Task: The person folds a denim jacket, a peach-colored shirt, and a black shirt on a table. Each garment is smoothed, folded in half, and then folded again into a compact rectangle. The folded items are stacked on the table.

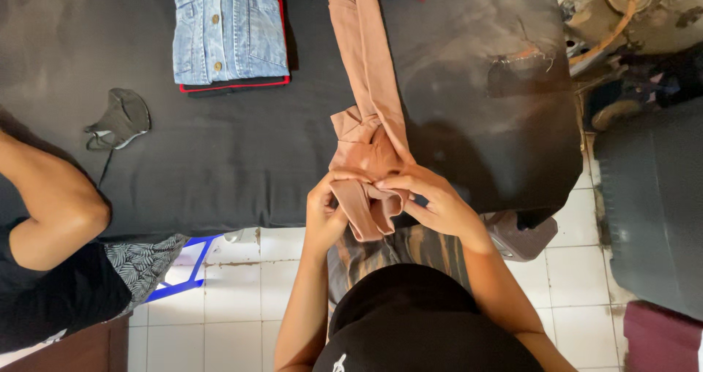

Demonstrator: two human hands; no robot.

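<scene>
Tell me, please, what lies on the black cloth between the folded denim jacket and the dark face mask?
Nothing: in the head view, only bare black cloth shows between the denim jacket and the face mask. Both hands are elsewhere.

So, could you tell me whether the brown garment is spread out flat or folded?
Folded: the brown garment lies as a narrow strip on the black table, its near end bunched between the left hand and right hand.

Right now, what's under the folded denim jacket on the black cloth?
Under the denim jacket a dark folded garment with red edging shows only as a thin strip along its lower and right edges; the rest is covered.
</scene>
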